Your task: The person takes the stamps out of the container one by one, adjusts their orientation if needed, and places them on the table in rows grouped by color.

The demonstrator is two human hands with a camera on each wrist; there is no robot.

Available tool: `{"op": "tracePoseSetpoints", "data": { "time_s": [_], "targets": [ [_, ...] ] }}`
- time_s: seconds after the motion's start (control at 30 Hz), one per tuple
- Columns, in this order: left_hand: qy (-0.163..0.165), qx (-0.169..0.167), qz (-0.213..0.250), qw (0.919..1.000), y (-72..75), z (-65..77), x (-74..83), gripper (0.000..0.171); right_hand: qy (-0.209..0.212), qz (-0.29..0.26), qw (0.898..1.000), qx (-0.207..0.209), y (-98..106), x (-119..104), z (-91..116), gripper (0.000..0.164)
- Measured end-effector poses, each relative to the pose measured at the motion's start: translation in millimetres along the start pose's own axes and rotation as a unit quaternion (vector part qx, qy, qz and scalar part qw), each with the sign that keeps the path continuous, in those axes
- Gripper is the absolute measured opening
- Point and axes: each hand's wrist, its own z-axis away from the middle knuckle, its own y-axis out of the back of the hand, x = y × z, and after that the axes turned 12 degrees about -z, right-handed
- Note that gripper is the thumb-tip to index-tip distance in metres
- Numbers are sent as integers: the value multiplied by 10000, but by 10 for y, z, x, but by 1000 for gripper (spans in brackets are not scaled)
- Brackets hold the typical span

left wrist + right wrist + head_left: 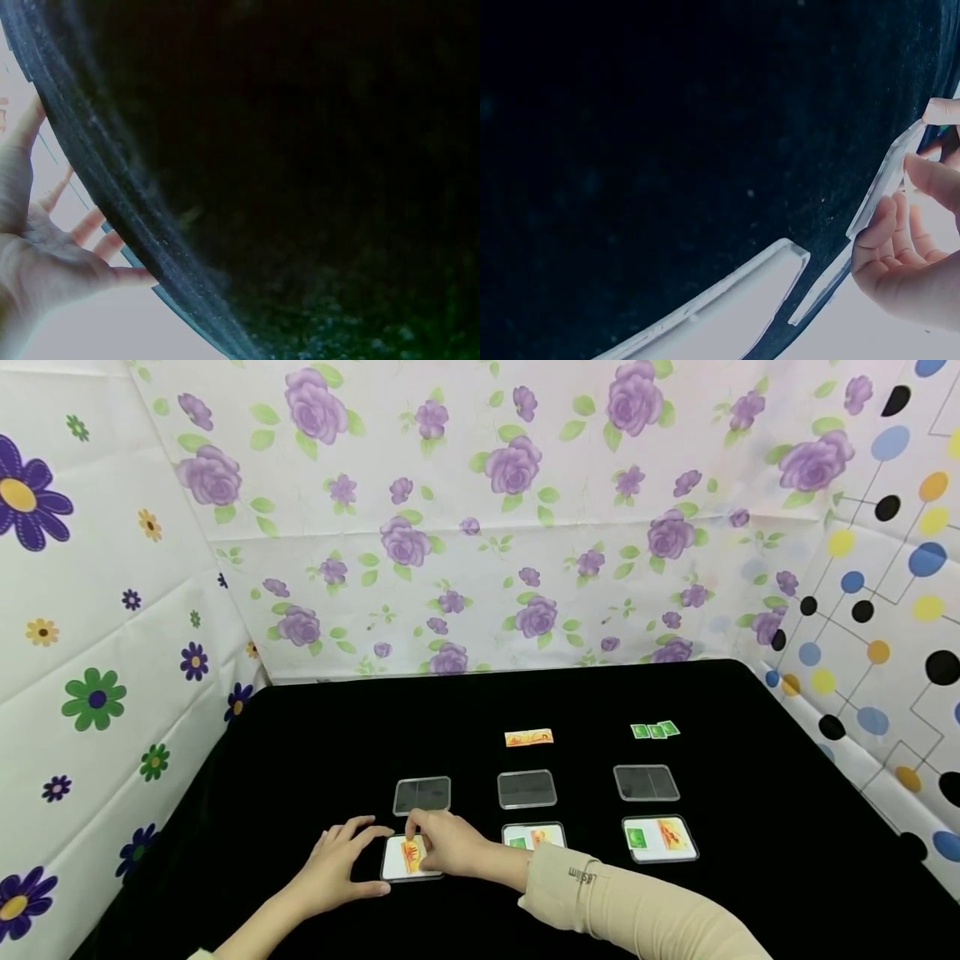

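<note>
A shallow clear-rimmed case with a white card (393, 862) lies at the near left. On its card is a small orange picture card (410, 855), pinched by the thumb and index finger of my right hand (453, 843), whose other fingers curl in. My left hand (341, 864), also in the left wrist view (52, 255), spreads its fingers at the case's left side. Its thumb and index fingertips rest at the case's edge. In the right wrist view my right hand (915, 247) is beside the case's edge (889, 176). My right hand hides part of the case.
Two more white-card cases, a middle one (517, 842) and a right one (654, 839), bear green and orange picture cards. Behind stand three clear cases (422, 795) (527, 789) (647, 783). Farther back lie orange cards (528, 738) and green cards (657, 731) on the black tabletop (337, 735).
</note>
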Motion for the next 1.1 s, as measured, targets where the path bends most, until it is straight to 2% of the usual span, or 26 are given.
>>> {"op": "tracePoseSetpoints", "data": {
  "time_s": [0.1, 0.2, 0.37, 0.47, 0.8, 1.1],
  "targets": [
    [-14, 2, 23, 10000, -2, 4, 2, 69, 42, -128, 9999, -10, -11, 6, 9, 32],
    [-5, -7, 16, 10000, -7, 3, 2, 69, 103, -500, 9987, -17, -5, 21, 17, 29],
    [32, -53, -31, 10000, -12, 2, 2, 70, 336, -1373, 9899, -87, 23, 79, 34, 27],
    [42, -32, -27, 10000, -3, 3, 3, 70, 396, -1624, 9858, -152, 33, 107, 40, 26],
    [57, -53, -60, 10000, 13, 1, 15, 69, 544, -1587, 9858, -98, 162, 114, 102, 26],
    [95, -111, -62, 9999, 27, -7, 26, 70, 860, -1544, 9842, -62, 399, 206, 133, 25]
  ]
}}
